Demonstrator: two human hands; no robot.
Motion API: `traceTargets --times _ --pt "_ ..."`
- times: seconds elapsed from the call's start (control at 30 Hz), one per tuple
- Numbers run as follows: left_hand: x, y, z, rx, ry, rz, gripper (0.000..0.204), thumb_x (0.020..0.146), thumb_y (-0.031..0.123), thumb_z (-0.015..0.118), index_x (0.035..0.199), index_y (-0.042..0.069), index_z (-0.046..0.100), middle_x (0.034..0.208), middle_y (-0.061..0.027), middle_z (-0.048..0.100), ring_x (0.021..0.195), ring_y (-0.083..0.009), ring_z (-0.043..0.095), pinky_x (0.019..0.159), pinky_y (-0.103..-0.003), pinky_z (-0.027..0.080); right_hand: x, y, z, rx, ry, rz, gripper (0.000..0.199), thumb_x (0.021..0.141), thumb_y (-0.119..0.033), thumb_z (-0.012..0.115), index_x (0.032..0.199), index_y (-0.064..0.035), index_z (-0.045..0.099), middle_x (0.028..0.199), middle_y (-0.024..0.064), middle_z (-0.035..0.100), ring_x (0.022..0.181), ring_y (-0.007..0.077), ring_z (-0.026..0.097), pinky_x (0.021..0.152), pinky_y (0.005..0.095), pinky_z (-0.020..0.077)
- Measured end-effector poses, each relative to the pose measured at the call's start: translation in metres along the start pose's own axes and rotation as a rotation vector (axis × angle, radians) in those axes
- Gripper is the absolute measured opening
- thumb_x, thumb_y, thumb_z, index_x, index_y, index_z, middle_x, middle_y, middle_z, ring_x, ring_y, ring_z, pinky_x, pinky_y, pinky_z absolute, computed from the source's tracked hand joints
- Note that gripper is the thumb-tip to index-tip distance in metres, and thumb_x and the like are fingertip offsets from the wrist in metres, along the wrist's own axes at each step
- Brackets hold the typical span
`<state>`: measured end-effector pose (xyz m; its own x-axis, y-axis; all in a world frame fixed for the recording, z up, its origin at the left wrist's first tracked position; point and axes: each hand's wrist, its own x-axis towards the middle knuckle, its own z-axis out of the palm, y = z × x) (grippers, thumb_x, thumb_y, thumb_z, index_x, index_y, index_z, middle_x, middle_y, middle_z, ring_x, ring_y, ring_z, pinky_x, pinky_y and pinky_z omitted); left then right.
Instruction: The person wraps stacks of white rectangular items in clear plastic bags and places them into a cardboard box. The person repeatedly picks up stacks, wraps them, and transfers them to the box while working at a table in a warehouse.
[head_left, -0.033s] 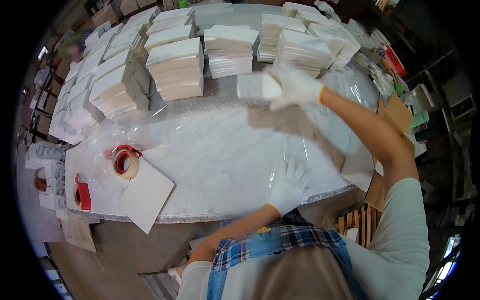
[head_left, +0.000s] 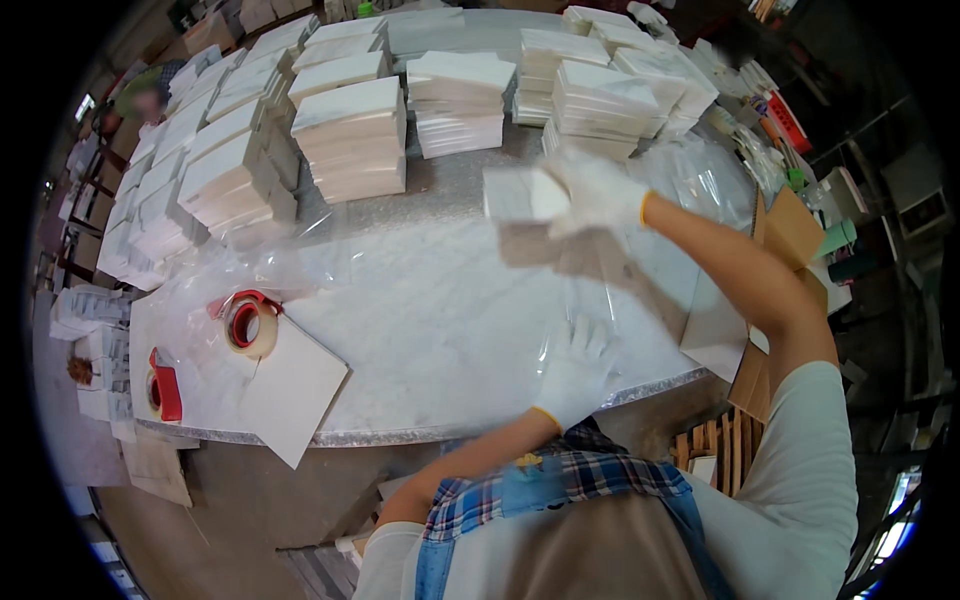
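Note:
My right hand (head_left: 600,198), in a white glove with an orange cuff, grips a white tile (head_left: 508,196) by its right end, raised above the table with a shadow below. Hand and tile are a little blurred, so I cannot tell whether it is a single piece. My left hand (head_left: 578,372), gloved the same way, rests near the table's front edge with its fingers stretched out. It lies on or beside clear plastic film (head_left: 592,305). Beyond the held tile stand wrapped stacks of white marble-like tiles (head_left: 600,98).
More tile stacks (head_left: 350,135) fill the far and left parts of the table (head_left: 420,330). On the left are a red tape dispenser (head_left: 250,322), a white sheet (head_left: 295,390) and a second red dispenser (head_left: 165,385). An opened cardboard box (head_left: 790,235) stands right. Someone (head_left: 145,95) is at far left.
My right hand has brought the tile slightly nearer to me and a little to the right. My left hand has stayed in place.

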<state>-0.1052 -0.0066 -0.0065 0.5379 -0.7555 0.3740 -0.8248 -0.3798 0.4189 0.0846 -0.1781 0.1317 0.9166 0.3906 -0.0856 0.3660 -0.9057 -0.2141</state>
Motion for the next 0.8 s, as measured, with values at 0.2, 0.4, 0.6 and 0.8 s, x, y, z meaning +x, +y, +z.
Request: traceTargets --times 0.2,0.4,0.6,0.8 --pt "-0.002 -0.002 0.013 0.057 0.104 0.047 0.052 0.087 0.04 0.07 0.126 0.005 0.065 0.13 -0.0231 0.06 0.125 -0.0442 0.052 0.108 -0.06 0.039 -0.037 -0.016 0.048 -0.115 -0.383 0.099 0.095 0.061 -0.044 0.09 0.14 -0.0062 0.055 0.134 0.0243 0.057 0.118 0.042 0.063 0.097 0.0504 0.0536" --pt "-0.003 0.0 0.013 0.021 0.115 0.023 0.053 0.085 0.039 0.071 0.125 0.005 0.067 0.131 -0.0237 0.06 0.125 -0.045 0.052 0.108 -0.061 0.039 -0.033 -0.013 0.072 -0.134 -0.367 0.089 0.097 0.06 -0.042 0.089 0.142 -0.0074 0.052 0.131 0.0238 0.059 0.111 0.0424 0.067 0.092 0.0498 0.056" --pt "-0.003 -0.002 0.014 0.017 0.139 0.04 0.055 0.082 0.038 0.074 0.124 0.004 0.067 0.132 -0.0239 0.06 0.124 -0.0443 0.051 0.105 -0.06 0.04 -0.05 -0.011 0.068 -0.125 -0.253 0.104 0.096 0.059 -0.04 0.09 0.141 -0.0074 0.053 0.131 0.0235 0.059 0.111 0.0417 0.067 0.093 0.0493 0.0566" --pt "0.0 0.002 0.003 -0.003 0.118 0.043 0.055 0.08 0.038 0.074 0.121 0.003 0.066 0.126 -0.0224 0.059 0.119 -0.0409 0.052 0.101 -0.056 0.041 -0.065 -0.016 0.08 -0.093 -0.246 0.14 0.102 0.057 -0.042 0.092 0.144 -0.0069 0.052 0.135 0.0214 0.057 0.119 0.0406 0.064 0.099 0.0474 0.0556"
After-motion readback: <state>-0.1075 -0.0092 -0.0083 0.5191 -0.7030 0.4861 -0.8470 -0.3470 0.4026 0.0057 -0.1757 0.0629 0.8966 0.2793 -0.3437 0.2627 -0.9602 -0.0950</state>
